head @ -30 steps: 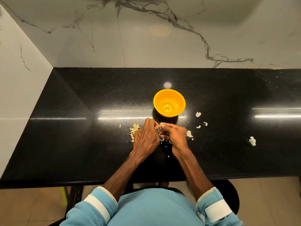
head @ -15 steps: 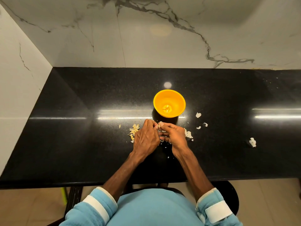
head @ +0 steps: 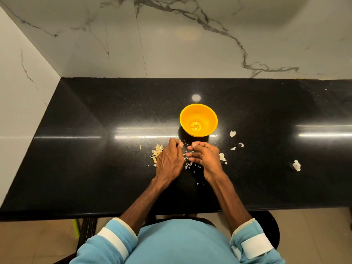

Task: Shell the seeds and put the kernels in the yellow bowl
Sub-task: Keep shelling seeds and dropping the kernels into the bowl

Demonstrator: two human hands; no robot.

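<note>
Curling tight, left hand (head: 169,159) and right hand (head: 207,159) fingers (head: 191,154) may pinch an unseen seed, yellow bowl (head: 208,116) just beyond for quick drops.

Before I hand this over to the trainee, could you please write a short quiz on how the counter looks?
1. True or false: the yellow bowl is empty.
2. The yellowish heap on the counter lies beside which hand? A) left hand B) right hand C) neither
3. Fill in: the biggest lone white scrap lies far to the hands' ____.
Key: 1 false, a few kernels lie in it; 2 A; 3 right.
</note>
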